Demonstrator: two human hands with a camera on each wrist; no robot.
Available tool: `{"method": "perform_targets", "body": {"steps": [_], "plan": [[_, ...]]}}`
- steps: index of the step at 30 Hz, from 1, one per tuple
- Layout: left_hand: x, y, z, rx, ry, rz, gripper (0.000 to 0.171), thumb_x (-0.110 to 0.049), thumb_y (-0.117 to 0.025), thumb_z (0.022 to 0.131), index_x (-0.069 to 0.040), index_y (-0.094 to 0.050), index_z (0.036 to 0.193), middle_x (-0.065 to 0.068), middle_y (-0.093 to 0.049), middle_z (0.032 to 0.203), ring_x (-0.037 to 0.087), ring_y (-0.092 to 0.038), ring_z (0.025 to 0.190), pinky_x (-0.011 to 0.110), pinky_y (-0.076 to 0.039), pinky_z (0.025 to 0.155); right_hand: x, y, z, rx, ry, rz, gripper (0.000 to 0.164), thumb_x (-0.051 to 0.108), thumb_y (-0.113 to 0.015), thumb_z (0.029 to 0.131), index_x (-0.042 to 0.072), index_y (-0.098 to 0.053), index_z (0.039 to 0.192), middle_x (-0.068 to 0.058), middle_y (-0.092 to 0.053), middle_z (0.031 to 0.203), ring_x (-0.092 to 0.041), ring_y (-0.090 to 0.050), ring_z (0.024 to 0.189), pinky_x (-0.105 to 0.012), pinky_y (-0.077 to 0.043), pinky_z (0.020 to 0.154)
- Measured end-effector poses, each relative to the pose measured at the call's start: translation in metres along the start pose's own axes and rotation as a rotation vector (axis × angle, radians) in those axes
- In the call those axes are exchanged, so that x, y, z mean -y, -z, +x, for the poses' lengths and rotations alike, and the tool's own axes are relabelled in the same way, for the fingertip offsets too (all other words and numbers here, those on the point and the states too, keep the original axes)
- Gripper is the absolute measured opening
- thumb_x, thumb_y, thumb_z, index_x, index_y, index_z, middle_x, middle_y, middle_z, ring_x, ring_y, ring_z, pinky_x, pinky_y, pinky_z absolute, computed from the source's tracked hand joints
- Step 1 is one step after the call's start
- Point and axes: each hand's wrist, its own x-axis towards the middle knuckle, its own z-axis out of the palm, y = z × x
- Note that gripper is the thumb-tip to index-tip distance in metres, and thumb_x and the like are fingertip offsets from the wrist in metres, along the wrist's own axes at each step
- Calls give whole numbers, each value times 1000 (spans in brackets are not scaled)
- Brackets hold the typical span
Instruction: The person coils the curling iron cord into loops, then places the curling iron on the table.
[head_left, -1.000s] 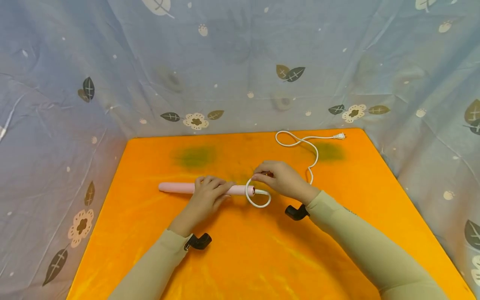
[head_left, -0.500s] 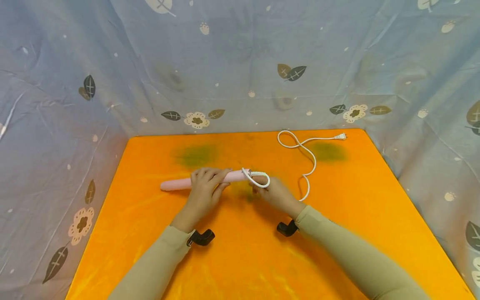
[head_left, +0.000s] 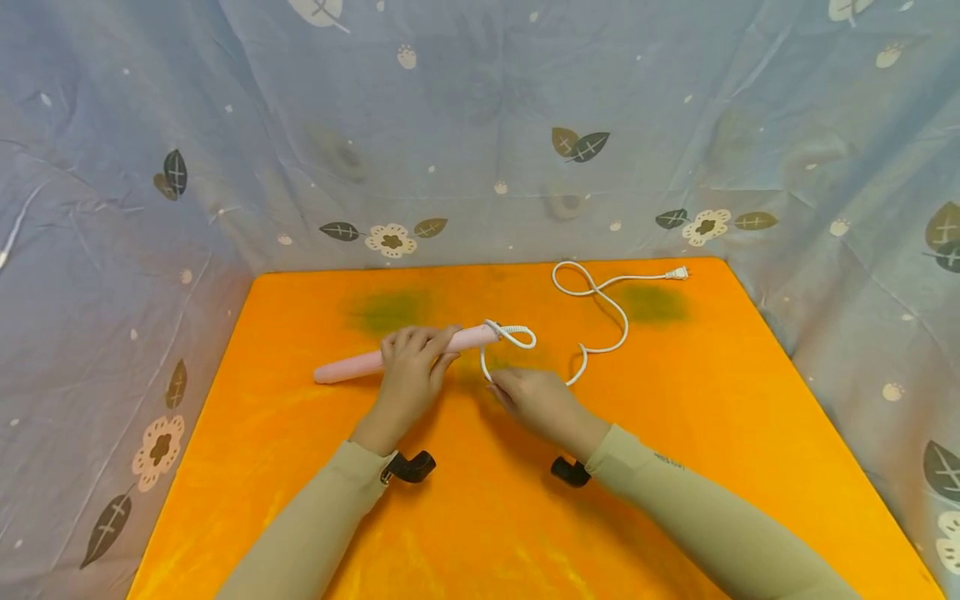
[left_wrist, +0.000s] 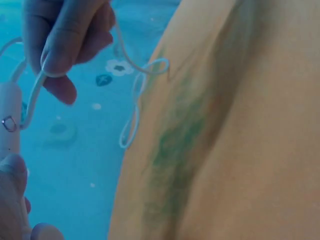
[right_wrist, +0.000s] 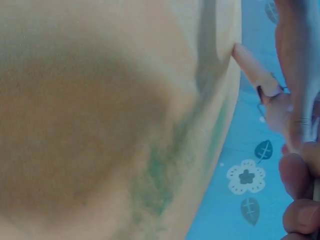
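Observation:
My left hand (head_left: pixel 408 371) grips a slim pink hair iron (head_left: pixel 352 367) around its middle. It slants, with the cord end higher in the head view than the rounded tip on the left. A white cord (head_left: pixel 626 321) leaves that end through a ribbed sleeve, bends back in a small loop and crosses over the handle (left_wrist: pixel 10 120). Below the handle, my right hand (head_left: pixel 543 404) pinches the cord between thumb and fingers; in the left wrist view the strand (left_wrist: pixel 34 100) runs from those fingers to the handle. Part of the iron is hidden under my left hand.
An orange cloth (head_left: pixel 480 517) covers the table. The rest of the cord lies in loose curves at the back right, ending in a white two-pin plug (head_left: pixel 678 272). A flowered curtain (head_left: pixel 480 167) stands along the back and both sides.
My right hand has passed from above the handle to below it, towards me, drawing the cord over it. The iron's cord end has swung up and away, and the slack cord has shifted.

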Motion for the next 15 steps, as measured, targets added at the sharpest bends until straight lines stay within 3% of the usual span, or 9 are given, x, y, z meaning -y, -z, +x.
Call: {"method": "perform_targets", "body": {"steps": [5,11,15], "plan": [[4,-4,-4,85,13,60,39,-24,-69,91,-19,-63,129,7,-63,107,32,-51,102,52,-29,90,2,7,-1,59,-3,-50,20,14,-68,91,13,-53,78,6,-38,61,-7,-37,49,-23,-33,43],[7,-10,-10,194,0,126,36,-24,-67,93,-22,-63,129,6,-63,106,30,-50,102,53,-31,89,3,20,0,139,36,-120,14,14,-70,88,13,-57,81,5,-50,66,-10,-46,52,-26,-38,43],[9,-12,-16,243,-27,146,36,-26,-67,93,-22,-64,128,5,-62,104,29,-51,102,53,-32,88,0,28,5,158,126,-146,13,17,-73,87,12,-61,84,2,-57,73,-13,-53,59,-28,-44,49]]}}
